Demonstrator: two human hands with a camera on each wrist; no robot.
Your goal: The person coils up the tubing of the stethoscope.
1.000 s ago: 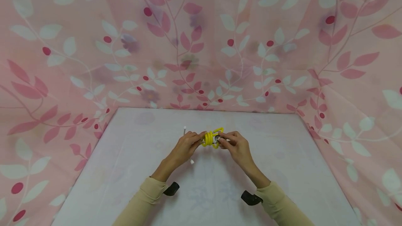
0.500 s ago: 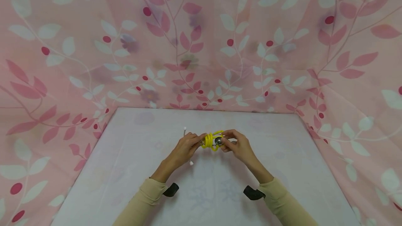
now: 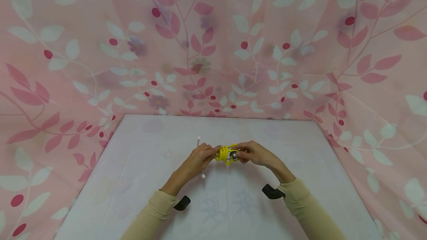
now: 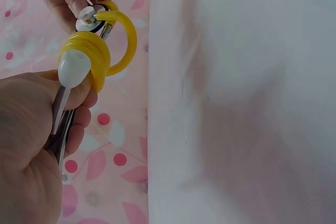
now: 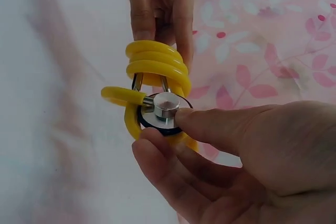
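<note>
A stethoscope with yellow tubing wound in several turns round its metal tubes is held up between my hands. My left hand grips the metal tubes at the left end of the coil. A white ear tip shows close up in the left wrist view. My right hand pinches the round metal chest piece at the coil's right end, thumb on its edge and fingers beneath. In the right wrist view a short loop of tubing runs from the chest piece stem out to the left.
Beneath the hands lies a white-covered table. Pink leaf-patterned cloth hangs behind it and along both sides. A black wrist camera sits at the left cuff, another black camera at the right.
My right wrist has swung outward to the right, and the chest piece now shows more fully at the coil's end. The stethoscope has come slightly lower; my left hand keeps its grip.
</note>
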